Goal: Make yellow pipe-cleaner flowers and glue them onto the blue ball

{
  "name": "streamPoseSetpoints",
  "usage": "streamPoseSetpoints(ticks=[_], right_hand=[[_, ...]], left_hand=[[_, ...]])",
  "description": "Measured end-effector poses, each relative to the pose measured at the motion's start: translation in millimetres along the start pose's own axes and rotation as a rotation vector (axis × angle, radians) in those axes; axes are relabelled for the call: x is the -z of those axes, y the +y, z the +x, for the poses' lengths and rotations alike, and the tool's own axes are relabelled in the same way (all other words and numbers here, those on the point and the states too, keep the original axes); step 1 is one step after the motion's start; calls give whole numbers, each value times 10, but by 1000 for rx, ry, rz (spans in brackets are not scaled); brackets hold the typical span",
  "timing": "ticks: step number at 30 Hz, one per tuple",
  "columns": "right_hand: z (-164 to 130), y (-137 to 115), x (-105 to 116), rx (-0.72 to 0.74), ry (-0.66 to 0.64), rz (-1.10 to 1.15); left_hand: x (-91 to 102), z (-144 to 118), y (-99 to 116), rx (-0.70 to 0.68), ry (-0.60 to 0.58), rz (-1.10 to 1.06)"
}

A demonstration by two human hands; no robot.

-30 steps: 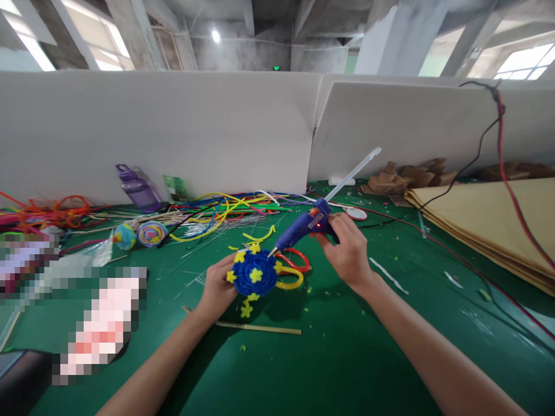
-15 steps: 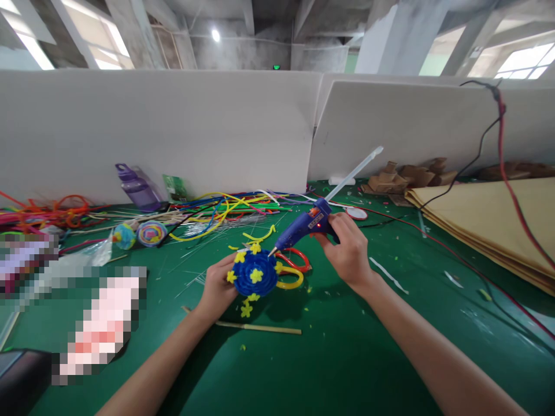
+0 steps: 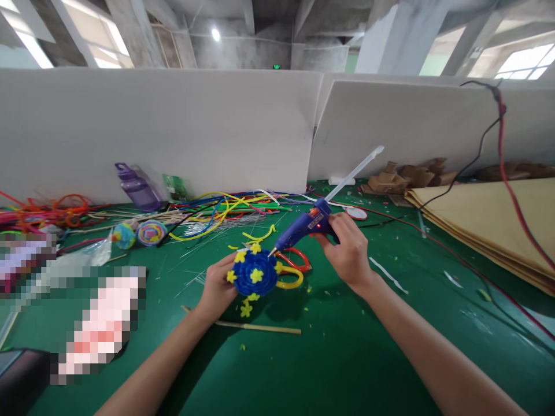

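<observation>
My left hand (image 3: 219, 289) is closed on the far left side of a round, dark blue pipe-cleaner disc (image 3: 247, 286), its fingers partly hidden behind it. Small yellow flowers (image 3: 256, 276) sit at the disc's centre and around its rim. Another yellow flower (image 3: 246, 311) shows just below the lower edge. My right hand (image 3: 349, 248) is wrapped round the handle of a blue hot glue gun (image 3: 299, 228), whose red light is lit. A clear glue stick (image 3: 355, 172) sticks out of its back. The nozzle touches or nearly touches the disc's upper right rim. Behind the disc lie scissors (image 3: 291, 279) with red and yellow handles.
A thin wooden stick (image 3: 273, 330) lies in front. Pipe cleaners (image 3: 225, 205), a purple bottle (image 3: 139, 188) and two coloured discs (image 3: 151, 233) are at the back left. Brown paper sheets (image 3: 489, 214) and a red cable (image 3: 451, 249) lie to the right. A white board (image 3: 173, 127) stands behind.
</observation>
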State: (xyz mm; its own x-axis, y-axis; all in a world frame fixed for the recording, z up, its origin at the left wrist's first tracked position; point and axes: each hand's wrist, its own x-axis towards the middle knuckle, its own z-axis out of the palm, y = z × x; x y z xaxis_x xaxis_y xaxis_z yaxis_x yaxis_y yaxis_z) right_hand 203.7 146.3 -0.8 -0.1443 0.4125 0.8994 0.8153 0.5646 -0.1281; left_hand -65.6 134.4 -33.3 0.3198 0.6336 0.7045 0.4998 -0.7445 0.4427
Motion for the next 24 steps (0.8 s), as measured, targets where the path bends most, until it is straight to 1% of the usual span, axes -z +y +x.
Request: streamPoseSetpoints(ticks=[3, 8, 11, 18, 22, 24], right_hand=[[6, 6, -14, -36, -6, -21], [55, 15, -22, -210, 10, -31], [82, 8, -11, -257, -16, -1], [34, -30, -43, -249, -94, 80], [-38, -10, -69, -186, -152, 93], [-59, 9, -73, -158, -146, 79]], left_hand=[[-2, -4, -9, 2, 6, 17], [8, -6, -17, 29, 6, 45], [18, -1, -8, 43, 5, 49], [15, 6, -9, 32, 8, 24], [11, 13, 1, 43, 4, 16], [11, 14, 7, 46, 3, 8]])
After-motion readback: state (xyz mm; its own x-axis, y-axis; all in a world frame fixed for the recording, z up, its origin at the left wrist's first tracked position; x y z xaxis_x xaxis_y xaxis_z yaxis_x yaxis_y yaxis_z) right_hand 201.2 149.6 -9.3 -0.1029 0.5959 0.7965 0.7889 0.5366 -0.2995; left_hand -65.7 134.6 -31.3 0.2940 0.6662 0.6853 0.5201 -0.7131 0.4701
